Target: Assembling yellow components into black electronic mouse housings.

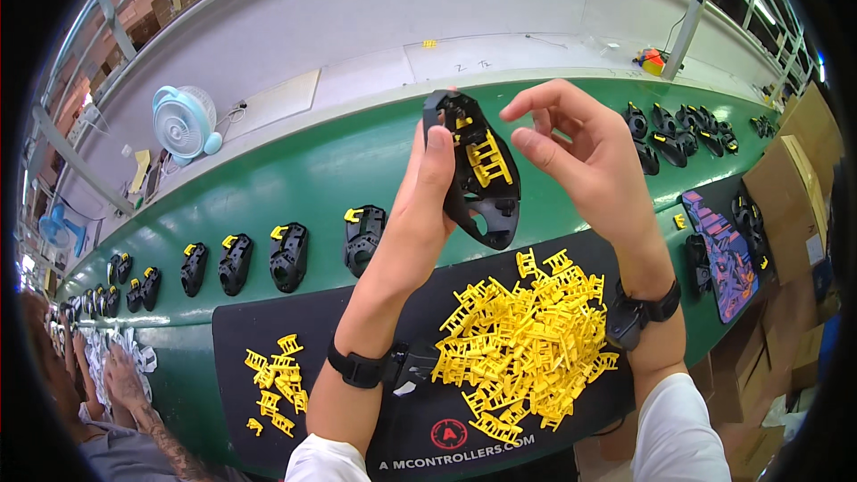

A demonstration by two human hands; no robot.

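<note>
My left hand [420, 189] grips a black molded plastic shell [463, 195] from its left side, thumb along the edge. The shell is held up above the table, its hollow inside facing me. A yellow plastic ladder-shaped clip [489, 161] sits inside it. My right hand [576, 138] is just right of the shell, apart from it. Its thumb and forefinger are spread with nothing between them; the other fingers curl behind. Below both hands, a large heap of yellow clips [527, 348] lies on a black mat [348, 428], beside a smaller yellow pile [277, 382].
Black shells [287, 257] with yellow parts line the green table [268, 205] to the left. More shells [669, 147] stand at the right, near a patterned mat [719, 254] and cardboard boxes [786, 196]. A small fan [185, 122] stands at the back left. A co-worker's arm [143, 406] is at the lower left.
</note>
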